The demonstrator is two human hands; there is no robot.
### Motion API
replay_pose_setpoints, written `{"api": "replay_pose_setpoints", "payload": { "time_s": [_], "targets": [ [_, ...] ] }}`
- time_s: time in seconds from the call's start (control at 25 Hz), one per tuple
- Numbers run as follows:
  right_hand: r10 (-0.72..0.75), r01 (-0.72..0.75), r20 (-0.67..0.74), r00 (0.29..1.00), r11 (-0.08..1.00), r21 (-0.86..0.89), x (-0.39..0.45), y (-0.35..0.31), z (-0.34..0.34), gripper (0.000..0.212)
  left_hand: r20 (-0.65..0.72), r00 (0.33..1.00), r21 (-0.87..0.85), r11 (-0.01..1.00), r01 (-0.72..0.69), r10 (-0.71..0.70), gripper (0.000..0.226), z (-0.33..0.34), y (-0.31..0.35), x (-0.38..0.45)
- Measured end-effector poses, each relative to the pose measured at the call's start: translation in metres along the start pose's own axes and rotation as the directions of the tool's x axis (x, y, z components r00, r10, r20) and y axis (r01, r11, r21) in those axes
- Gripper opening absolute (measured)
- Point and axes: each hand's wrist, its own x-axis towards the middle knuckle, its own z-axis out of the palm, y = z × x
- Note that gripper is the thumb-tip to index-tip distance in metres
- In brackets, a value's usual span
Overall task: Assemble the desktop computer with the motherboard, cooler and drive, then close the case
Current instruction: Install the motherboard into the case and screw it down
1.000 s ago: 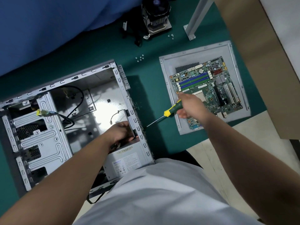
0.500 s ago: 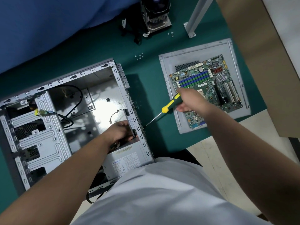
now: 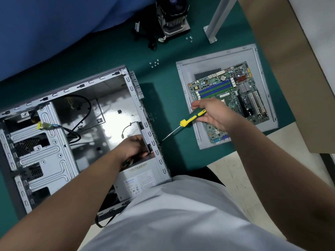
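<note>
The open grey computer case (image 3: 54, 147) lies on its side on the green table, its inside facing up. My left hand (image 3: 134, 147) is inside it by the rear wall, gripping a dark flat part there, just above the power supply (image 3: 141, 182). My right hand (image 3: 213, 113) holds a green and yellow screwdriver (image 3: 188, 120), whose tip touches the outside of the case's rear wall. The green motherboard (image 3: 230, 98) lies on the grey side panel (image 3: 184, 73) to the right. The cooler (image 3: 174, 17) stands at the table's far edge.
Small screws (image 3: 154, 63) lie between the case and the panel, with more screws (image 3: 189, 38) near the cooler. A white metal post (image 3: 217, 19) stands at the back right. Black cables (image 3: 79, 124) run inside the case. The table edge is close to my body.
The screwdriver tip has moved left from the table surface onto the case's rear wall, and my right hand shifted slightly up. My left hand has stayed in place.
</note>
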Motion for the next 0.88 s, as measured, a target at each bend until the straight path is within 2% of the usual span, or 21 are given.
{"api": "replay_pose_setpoints", "payload": {
  "time_s": [0.04, 0.08, 0.16, 0.2, 0.24, 0.32, 0.4, 0.48, 0.52, 0.56, 0.6, 0.64, 0.68, 0.76, 0.88],
  "targets": [
    [-0.014, 0.014, 0.005, 1.000, 1.000, 0.025, -0.004, 0.001, 0.000, 0.014, 0.002, 1.000, 0.001, 1.000, 0.001, -0.001, 0.033, 0.000, 0.000, -0.001],
    [-0.030, 0.028, -0.034, 0.999, 0.999, -0.044, -0.006, 0.004, 0.000, 0.014, 0.007, 1.000, 0.005, 1.000, 0.002, -0.002, 0.033, 0.001, 0.001, -0.002],
    [-0.102, 0.043, -0.124, 0.987, 0.913, -0.405, -0.012, 0.006, 0.006, 0.033, 0.005, 1.000, 0.029, 1.000, -0.005, 0.005, 0.033, 0.002, 0.002, -0.004],
    [-0.128, 0.043, -0.132, 0.983, 0.858, -0.512, -0.013, 0.006, 0.009, 0.041, 0.000, 1.000, 0.036, 0.999, -0.010, 0.010, 0.033, 0.001, 0.002, -0.004],
    [-0.107, 0.035, -0.116, 0.987, 0.866, -0.499, -0.012, 0.005, 0.010, 0.041, 0.001, 1.000, 0.029, 1.000, -0.011, 0.011, 0.033, 0.002, 0.002, -0.004],
    [-0.031, 0.019, -0.037, 0.999, 0.961, -0.277, -0.010, 0.002, 0.003, 0.030, 0.016, 1.000, 0.015, 1.000, -0.016, 0.016, 0.032, 0.002, 0.003, -0.005],
    [-0.007, 0.015, 0.090, 0.996, 0.996, -0.089, -0.009, 0.002, -0.011, 0.027, 0.021, 1.000, 0.026, 0.999, -0.024, 0.023, 0.032, 0.003, 0.003, -0.005],
    [-0.020, 0.023, 0.135, 0.991, 0.999, -0.022, -0.011, 0.007, -0.019, 0.021, 0.018, 1.000, 0.036, 0.999, -0.022, 0.021, 0.032, 0.002, 0.003, -0.005],
    [-0.016, 0.024, 0.089, 0.996, 0.996, -0.086, -0.013, 0.011, -0.018, 0.021, 0.020, 1.000, 0.038, 0.999, -0.020, 0.020, 0.032, 0.002, 0.003, -0.004],
    [-0.023, 0.027, 0.024, 0.999, 0.975, -0.222, -0.014, 0.014, -0.014, 0.027, 0.018, 1.000, 0.039, 0.999, -0.019, 0.019, 0.032, 0.003, 0.003, -0.004],
    [-0.044, 0.024, -0.042, 0.998, 0.922, -0.387, -0.014, 0.015, -0.009, 0.036, 0.012, 1.000, 0.043, 0.999, -0.021, 0.020, 0.031, 0.003, 0.003, -0.004],
    [-0.060, 0.018, -0.076, 0.995, 0.886, -0.464, -0.013, 0.016, -0.004, 0.041, 0.006, 1.000, 0.044, 0.999, -0.023, 0.023, 0.031, 0.003, 0.003, -0.004],
    [-0.034, -0.002, -0.075, 0.997, 0.903, -0.430, -0.010, 0.016, -0.002, 0.041, 0.003, 1.000, 0.045, 0.999, -0.025, 0.025, 0.031, 0.003, 0.003, -0.004],
    [0.025, -0.025, -0.004, 1.000, 0.980, -0.196, -0.006, 0.014, -0.005, 0.027, 0.012, 1.000, 0.001, 1.000, -0.016, 0.016, 0.030, 0.003, 0.001, -0.003],
    [-0.032, 0.016, 0.147, 0.989, 0.994, 0.111, -0.006, 0.016, -0.022, 0.023, 0.027, 1.000, -0.073, 0.997, 0.002, 0.000, 0.030, 0.003, -0.001, 0.000]
  ]
}}
